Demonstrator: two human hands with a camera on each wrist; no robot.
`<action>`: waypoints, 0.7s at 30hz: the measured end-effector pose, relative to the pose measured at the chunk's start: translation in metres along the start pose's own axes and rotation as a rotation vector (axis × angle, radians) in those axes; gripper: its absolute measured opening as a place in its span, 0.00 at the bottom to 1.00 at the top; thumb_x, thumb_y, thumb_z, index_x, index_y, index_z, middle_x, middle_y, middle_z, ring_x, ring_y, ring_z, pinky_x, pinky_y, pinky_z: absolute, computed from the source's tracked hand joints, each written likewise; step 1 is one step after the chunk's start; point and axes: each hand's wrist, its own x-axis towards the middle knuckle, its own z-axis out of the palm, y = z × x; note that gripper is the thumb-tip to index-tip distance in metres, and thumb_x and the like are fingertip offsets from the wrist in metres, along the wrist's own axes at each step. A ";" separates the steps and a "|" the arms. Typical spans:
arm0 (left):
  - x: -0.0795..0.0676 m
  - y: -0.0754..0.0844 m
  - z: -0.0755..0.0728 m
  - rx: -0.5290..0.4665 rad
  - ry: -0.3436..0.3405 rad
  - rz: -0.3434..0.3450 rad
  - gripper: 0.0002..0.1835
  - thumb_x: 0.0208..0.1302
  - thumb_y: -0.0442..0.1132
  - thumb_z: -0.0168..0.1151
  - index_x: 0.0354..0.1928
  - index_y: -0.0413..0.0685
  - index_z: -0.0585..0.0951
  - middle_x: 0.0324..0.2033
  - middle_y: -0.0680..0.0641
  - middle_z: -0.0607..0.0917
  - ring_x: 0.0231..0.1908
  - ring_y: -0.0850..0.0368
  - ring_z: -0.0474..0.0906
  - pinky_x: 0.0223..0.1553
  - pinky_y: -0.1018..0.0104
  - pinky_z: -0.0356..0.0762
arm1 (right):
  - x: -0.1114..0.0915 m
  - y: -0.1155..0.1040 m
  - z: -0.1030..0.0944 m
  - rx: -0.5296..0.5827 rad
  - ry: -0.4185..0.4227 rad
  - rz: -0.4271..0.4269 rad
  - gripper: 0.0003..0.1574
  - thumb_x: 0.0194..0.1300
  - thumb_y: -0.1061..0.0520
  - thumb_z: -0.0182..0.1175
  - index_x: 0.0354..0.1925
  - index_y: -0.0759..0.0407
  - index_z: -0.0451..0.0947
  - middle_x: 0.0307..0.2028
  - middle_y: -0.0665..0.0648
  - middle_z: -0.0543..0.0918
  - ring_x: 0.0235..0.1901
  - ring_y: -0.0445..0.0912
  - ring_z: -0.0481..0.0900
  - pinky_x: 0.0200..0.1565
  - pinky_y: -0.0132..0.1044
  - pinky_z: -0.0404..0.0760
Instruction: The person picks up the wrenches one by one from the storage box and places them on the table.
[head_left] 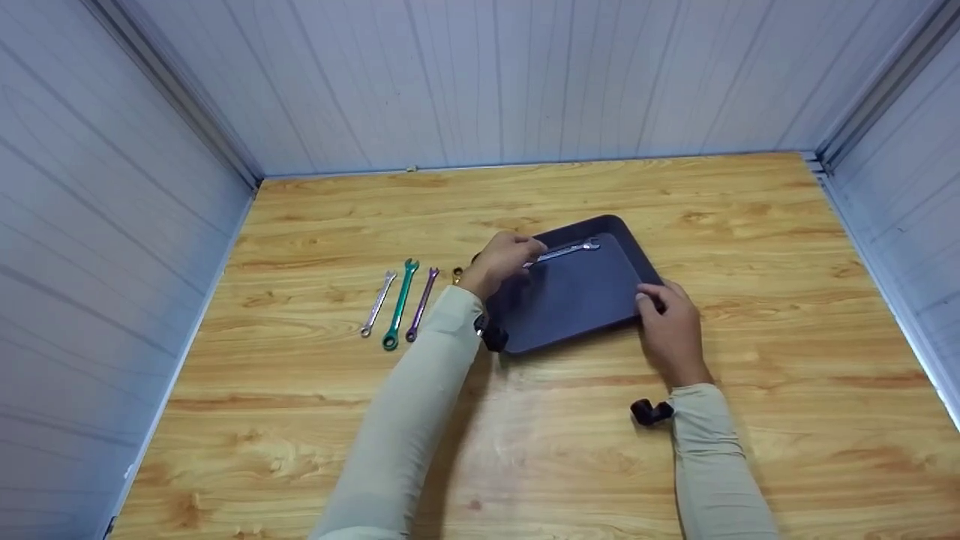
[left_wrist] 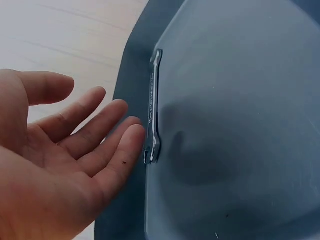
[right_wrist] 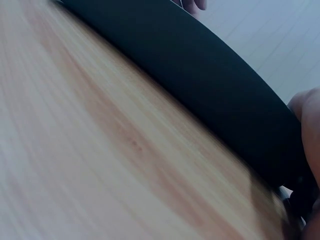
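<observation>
A dark grey rectangular tray (head_left: pixel 577 300) lies at an angle on the wooden table. Inside it, a silver wrench (head_left: pixel 566 251) rests along the far wall; the left wrist view shows the same wrench (left_wrist: pixel 155 105) lengthwise where wall and floor meet. My left hand (head_left: pixel 501 264) is over the tray's left side. Its fingers (left_wrist: pixel 117 155) are spread and loosely bent beside the wrench, with nothing in them. At the tray's right front corner, my right hand (head_left: pixel 671 322) pinches the rim between thumb and fingers. In the right wrist view, that hand (right_wrist: pixel 311 130) is only partly visible.
Left of the tray lie a small silver wrench (head_left: pixel 378 304), a green wrench (head_left: pixel 401 304) and a purple wrench (head_left: pixel 422 305) side by side. A gold wrench (head_left: pixel 457 275) is mostly hidden by the left arm. Pale panel walls (head_left: pixel 480 82) enclose the table's back and sides.
</observation>
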 end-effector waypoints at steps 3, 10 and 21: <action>0.005 0.002 0.004 0.062 0.014 0.026 0.15 0.70 0.40 0.60 0.48 0.34 0.85 0.34 0.50 0.76 0.37 0.56 0.73 0.46 0.61 0.78 | 0.001 -0.002 0.000 0.003 0.007 -0.004 0.22 0.74 0.48 0.57 0.56 0.60 0.82 0.66 0.62 0.72 0.69 0.57 0.65 0.70 0.51 0.59; 0.014 -0.003 0.011 0.117 0.078 0.052 0.13 0.70 0.38 0.60 0.47 0.35 0.87 0.26 0.52 0.74 0.24 0.64 0.67 0.29 0.72 0.68 | 0.001 -0.003 0.002 0.002 0.009 -0.010 0.21 0.73 0.49 0.58 0.54 0.61 0.83 0.65 0.61 0.73 0.67 0.57 0.67 0.69 0.51 0.61; 0.014 -0.006 0.012 0.045 0.047 0.014 0.13 0.69 0.35 0.59 0.47 0.32 0.85 0.24 0.53 0.72 0.22 0.65 0.66 0.29 0.71 0.71 | 0.002 0.000 0.000 0.005 0.015 -0.015 0.21 0.74 0.49 0.57 0.55 0.61 0.83 0.66 0.64 0.72 0.68 0.58 0.65 0.70 0.51 0.59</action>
